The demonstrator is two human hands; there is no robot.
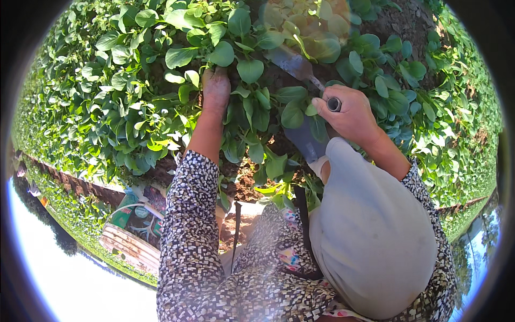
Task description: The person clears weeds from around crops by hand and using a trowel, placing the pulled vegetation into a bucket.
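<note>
My left hand (216, 90) reaches down among broad-leaved green plants (250, 71), its back toward me. Leaves cover its fingers, so their grip and anything between them are hidden. To the right, my right hand (351, 111) is wrapped round the handle of a hand trowel (296, 65). The round end of the handle pokes out by the thumb. The trowel's metal blade points up and left, its tip among the leaves near the soil. Between my arms, more leafy plants (276, 165) stand close together.
A large light-grey rounded cloth shape (375, 231) blocks the lower right. At the left by my forearm lies a dirty white bucket (131, 247) with a handle. Brown soil (247, 180) shows between plants. Dense greenery (112, 86) spreads across both sides.
</note>
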